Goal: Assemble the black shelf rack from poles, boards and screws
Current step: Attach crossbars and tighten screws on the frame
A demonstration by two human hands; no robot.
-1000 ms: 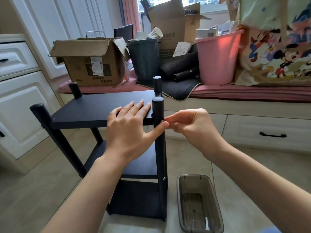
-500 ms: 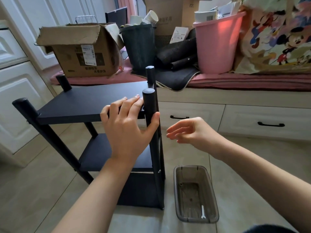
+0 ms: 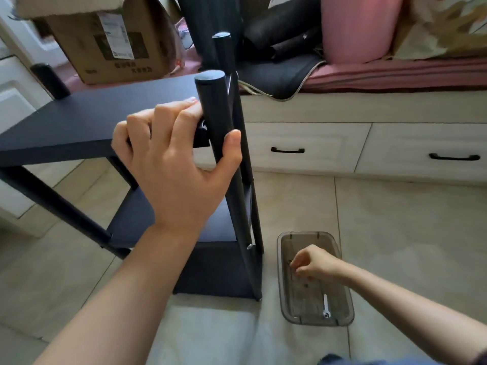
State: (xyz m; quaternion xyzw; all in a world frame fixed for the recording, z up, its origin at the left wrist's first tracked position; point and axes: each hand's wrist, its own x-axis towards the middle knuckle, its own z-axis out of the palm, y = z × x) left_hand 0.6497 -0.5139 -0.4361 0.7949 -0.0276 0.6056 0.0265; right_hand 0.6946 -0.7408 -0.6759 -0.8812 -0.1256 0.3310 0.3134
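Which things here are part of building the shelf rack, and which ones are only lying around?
For the job: black shelf rack, near pole held by the left hand, parts tray, small wrench, right hand reaching into the tray.

Lying about: cardboard box, pink bucket, dark mat.

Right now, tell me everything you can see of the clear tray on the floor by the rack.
The tray is a rectangular bin of smoky translucent plastic with rounded corners and small clips at its rim. It lies flat on the tiled floor, right of the black rack's front pole, apart from it. Inside lie a small silver wrench and a few dark specks, perhaps screws. The right hand reaches in, fingertips pinched together; what it holds is unclear.
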